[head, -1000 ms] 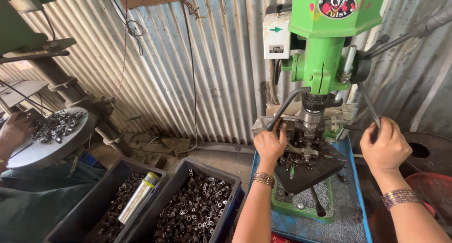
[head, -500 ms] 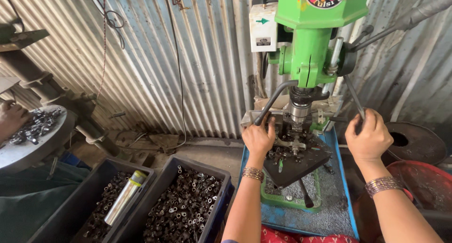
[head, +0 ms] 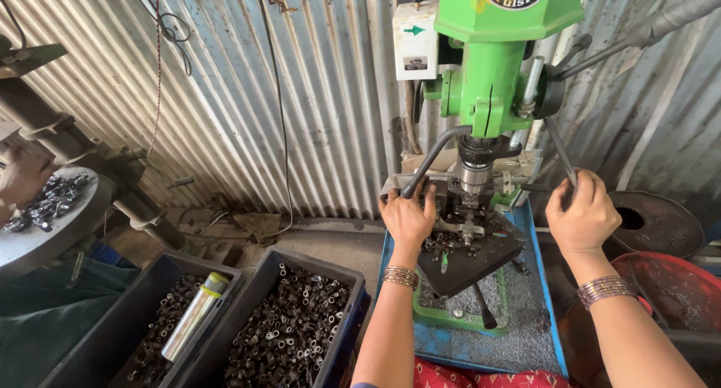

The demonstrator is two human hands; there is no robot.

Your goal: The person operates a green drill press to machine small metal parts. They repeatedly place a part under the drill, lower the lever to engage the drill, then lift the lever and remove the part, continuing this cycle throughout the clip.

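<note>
1. Two bare hands are at work on a green drill press (head: 499, 65) that stands against a corrugated metal wall (head: 300, 95); we look down on them from above.
2. We see the left hand (head: 409, 217) resting on the fixture at the left of the drill table (head: 473, 256), fingers curled around the lower end of a curved grey lever (head: 439, 155). A stack of bangles sits on that wrist.
3. The right hand (head: 582, 215) is closed in a fist around the thin feed handle (head: 559, 151), which slants down from the hub on the right side of the machine. This wrist wears bangles too.
4. The chuck (head: 475, 174) hangs straight above a small metal workpiece (head: 464, 230) clamped in the fixture, just right of the left hand. We cannot tell whether the tool touches it.
5. Small dark metal parts lie loose on the table near the fixture, and metal chips cover the blue tray (head: 537, 335) under the machine base.
6. To the near left, two dark crates stand side by side on the floor. The right crate (head: 300, 328) is full of small metal parts; the left crate (head: 143, 313) holds parts and a silver can (head: 194, 317) lying on them.
7. At the far left, a round table (head: 45, 223) of a second machine carries more parts, with another person's hand (head: 22, 170), blurred, just above it.
8. To the right of the press sit a dark round disc with a hole (head: 653, 223) and a red tub (head: 672, 290).
</note>
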